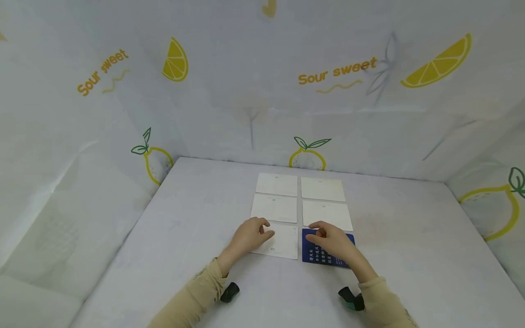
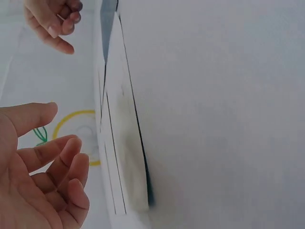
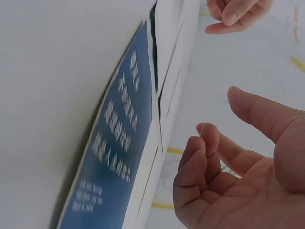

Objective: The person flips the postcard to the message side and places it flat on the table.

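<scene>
Two columns of cards lie flat on the white table. My left hand (image 1: 251, 234) hovers over the near left white card (image 1: 283, 243), fingers loosely bent and holding nothing. Over the near right card, a dark blue card (image 1: 310, 248) with white lettering, my right hand (image 1: 334, 239) hangs with loosely curled fingers and nothing in its grasp. In the right wrist view the blue card (image 3: 116, 129) lies below the right hand (image 3: 233, 171), apart from its fingers. The left wrist view shows a gap between the left hand (image 2: 47, 171) and the white card (image 2: 125, 124).
Behind the near pair lie more white cards: middle left (image 1: 274, 208), middle right (image 1: 326, 215), far left (image 1: 276, 184) and far right (image 1: 322, 188). Dark wrist straps (image 1: 229, 292) show by the sleeves. A lemon-print cloth (image 1: 246, 91) hangs around the white table (image 1: 188, 209).
</scene>
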Action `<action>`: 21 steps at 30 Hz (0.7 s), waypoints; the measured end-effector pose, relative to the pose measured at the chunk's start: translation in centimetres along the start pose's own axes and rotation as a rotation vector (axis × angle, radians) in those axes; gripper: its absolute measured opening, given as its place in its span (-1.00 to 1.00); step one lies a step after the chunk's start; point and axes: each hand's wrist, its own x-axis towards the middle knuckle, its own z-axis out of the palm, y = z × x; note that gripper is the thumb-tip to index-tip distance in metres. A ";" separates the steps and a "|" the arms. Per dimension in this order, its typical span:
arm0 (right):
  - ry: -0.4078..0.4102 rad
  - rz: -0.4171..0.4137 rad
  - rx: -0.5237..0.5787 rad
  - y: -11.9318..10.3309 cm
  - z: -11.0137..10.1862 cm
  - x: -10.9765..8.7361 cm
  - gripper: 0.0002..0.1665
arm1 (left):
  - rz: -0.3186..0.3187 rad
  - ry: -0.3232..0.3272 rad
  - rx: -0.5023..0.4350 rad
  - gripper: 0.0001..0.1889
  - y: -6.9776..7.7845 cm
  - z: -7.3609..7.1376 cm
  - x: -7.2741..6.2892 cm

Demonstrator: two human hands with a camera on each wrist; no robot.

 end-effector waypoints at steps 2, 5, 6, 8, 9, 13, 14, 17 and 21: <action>0.009 0.014 0.001 0.6 -0.7 -0.5 -0.49 | 0.024 -0.010 -0.070 -0.63 0.8 0.5 0.2; 0.016 0.056 -0.003 1.5 -1.5 -1.3 -0.43 | 0.046 -0.037 -0.168 -0.60 1.8 1.5 0.4; 0.018 0.077 -0.001 1.8 -1.8 -1.6 -0.41 | 0.044 -0.055 -0.197 -0.59 2.2 1.8 0.4; 0.014 0.108 0.004 2.3 -2.3 -2.2 -0.36 | 0.020 -0.098 -0.263 -0.57 2.7 2.6 0.4; 0.012 0.121 0.008 2.6 -2.5 -2.5 -0.33 | 0.001 -0.122 -0.296 -0.56 2.9 3.0 0.4; 0.004 0.184 0.044 3.7 -3.2 -3.6 -0.24 | -0.098 -0.243 -0.475 -0.53 3.8 4.2 0.0; 0.006 0.202 0.051 4.0 -3.4 -3.8 -0.21 | -0.119 -0.268 -0.511 -0.51 4.0 4.4 -0.1; 0.009 0.271 0.073 4.7 -3.7 -4.4 -0.14 | -0.160 -0.317 -0.599 -0.47 4.5 4.9 -0.2; 0.014 0.336 0.122 5.5 -3.8 -4.9 -0.07 | -0.187 -0.335 -0.672 -0.41 5.0 5.2 -0.2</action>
